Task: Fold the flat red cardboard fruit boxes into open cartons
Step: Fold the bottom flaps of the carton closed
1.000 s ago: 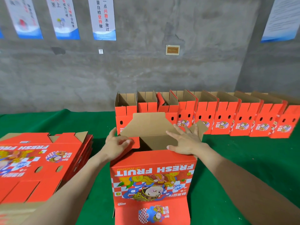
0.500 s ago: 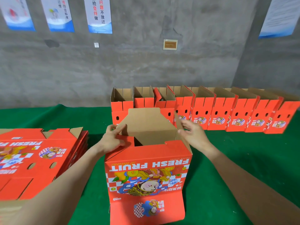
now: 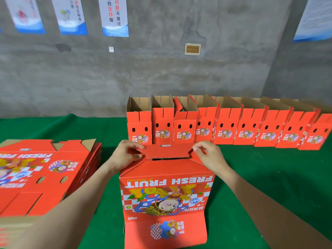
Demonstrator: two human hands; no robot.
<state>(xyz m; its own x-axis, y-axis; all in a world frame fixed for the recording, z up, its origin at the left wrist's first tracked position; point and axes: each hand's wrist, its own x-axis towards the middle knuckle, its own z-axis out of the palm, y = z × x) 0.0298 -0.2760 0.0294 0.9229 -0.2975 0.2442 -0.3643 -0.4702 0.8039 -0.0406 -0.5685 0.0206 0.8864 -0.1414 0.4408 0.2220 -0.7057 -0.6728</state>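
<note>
Toward the near edge of the green desk (image 3: 278, 164), the red box (image 3: 167, 191) stood upright, its printed "FRESH FRUIT" face turned to the camera with the lettering upside down. A lower flap (image 3: 165, 230) stuck out toward the viewer at its base. Across the opening, the top flap (image 3: 167, 151) lay almost level, red side up, with a narrow dark gap showing between it and the front panel.

The left hand (image 3: 125, 155) pinched the left end of that flap between thumb and fingers. The right hand (image 3: 209, 156) gripped the right end, its fingers curled over the edge. Both forearms reached in from the bottom corners of the view.

Left of the box, a stack of flat boxes (image 3: 45, 173) lay on the desk, printed side up, beside the left forearm. Behind the hands, a row of folded cartons (image 3: 226, 126) stood side by side, open tops showing brown cardboard inside, in front of a grey concrete wall (image 3: 161, 72). Posters (image 3: 115, 17) hung high on that wall.
</note>
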